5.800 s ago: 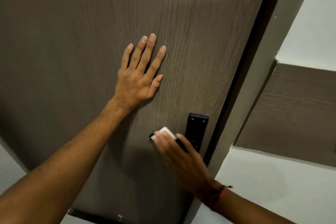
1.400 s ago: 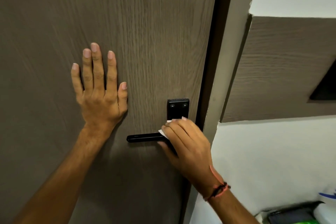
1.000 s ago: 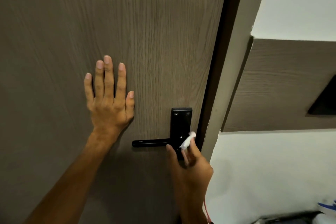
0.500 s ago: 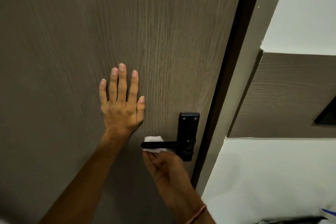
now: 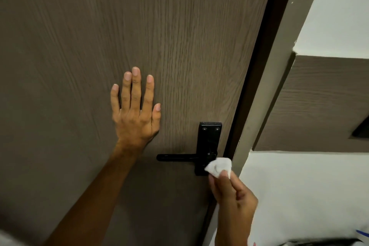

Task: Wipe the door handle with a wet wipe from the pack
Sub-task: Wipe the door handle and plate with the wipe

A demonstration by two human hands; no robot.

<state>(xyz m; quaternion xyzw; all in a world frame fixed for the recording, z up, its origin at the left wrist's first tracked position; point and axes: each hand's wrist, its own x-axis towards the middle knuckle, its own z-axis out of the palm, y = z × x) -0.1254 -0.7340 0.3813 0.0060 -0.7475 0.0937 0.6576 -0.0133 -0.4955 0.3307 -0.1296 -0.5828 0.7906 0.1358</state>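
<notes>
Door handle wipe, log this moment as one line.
left hand flat on door | right hand pinching wet wipe | wipe at backplate base | lever uncovered

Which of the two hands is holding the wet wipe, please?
The right hand, below the black backplate, pinches the white wet wipe in its fingers; the left hand lies flat and empty on the door.

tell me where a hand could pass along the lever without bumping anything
The lever is bare from its tip to the plate; the left hand lies flat on the door above it. Crowded at the plate's lower right, where the right hand holds the wipe.
</notes>
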